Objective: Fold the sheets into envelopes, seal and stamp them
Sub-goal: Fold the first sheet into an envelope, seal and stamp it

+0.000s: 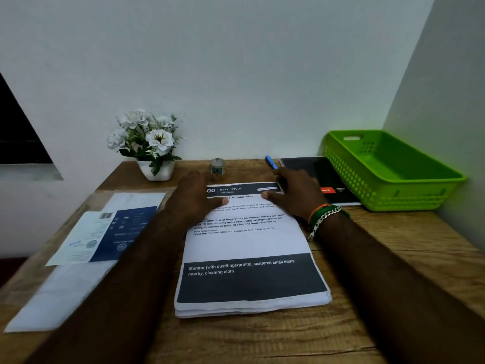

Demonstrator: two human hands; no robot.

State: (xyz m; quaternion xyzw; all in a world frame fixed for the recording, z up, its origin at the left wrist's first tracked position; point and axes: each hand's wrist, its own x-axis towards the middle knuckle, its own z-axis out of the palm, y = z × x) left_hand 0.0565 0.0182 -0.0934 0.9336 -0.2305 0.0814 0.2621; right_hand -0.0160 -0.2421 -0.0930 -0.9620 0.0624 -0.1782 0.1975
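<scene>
A stack of printed sheets with dark bands at top and bottom lies in the middle of the wooden desk. My left hand rests flat on the stack's far left corner, fingers spread. My right hand lies flat on the far right corner, with bracelets at the wrist. Neither hand holds anything. Envelopes, white and blue-printed, lie overlapping at the desk's left side. A small glue bottle stands just beyond the sheets. A blue pen lies behind my right hand.
A green plastic basket sits at the back right against the wall. A black notebook lies between it and the sheets. A white pot of white flowers stands at the back left. Walls close the desk behind and to the right.
</scene>
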